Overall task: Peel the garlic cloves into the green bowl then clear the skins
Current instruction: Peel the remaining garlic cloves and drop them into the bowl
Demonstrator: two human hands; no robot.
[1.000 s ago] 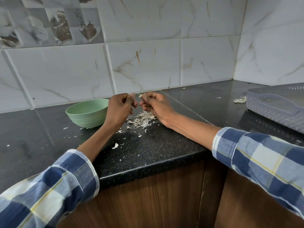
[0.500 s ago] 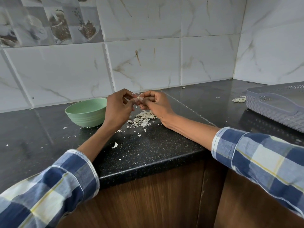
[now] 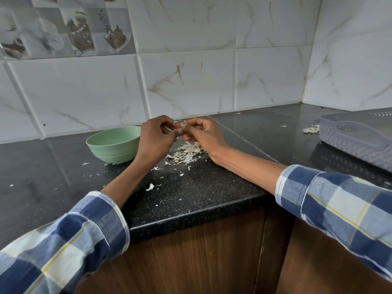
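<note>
Garlic clove, small and pale, is pinched up in the air between both hands, right over the heap of white papery skins on the black speckled stone tabletop. The left hand is curled nearly closed with fingertips on the clove; the right hand is curled the same way, thumb and forefinger nipping at it. Most of the clove is hidden, so I can't tell how much skin is left.

Tips from where I'm standing: hold it steady with one hand and tear from the tip end with the other, in strips. Stay above that heap so the flakes land together, since stray bits are already scattered toward the edge. The pale green round bowl sits just left of the left hand, so dropping it in should be easy.
</note>
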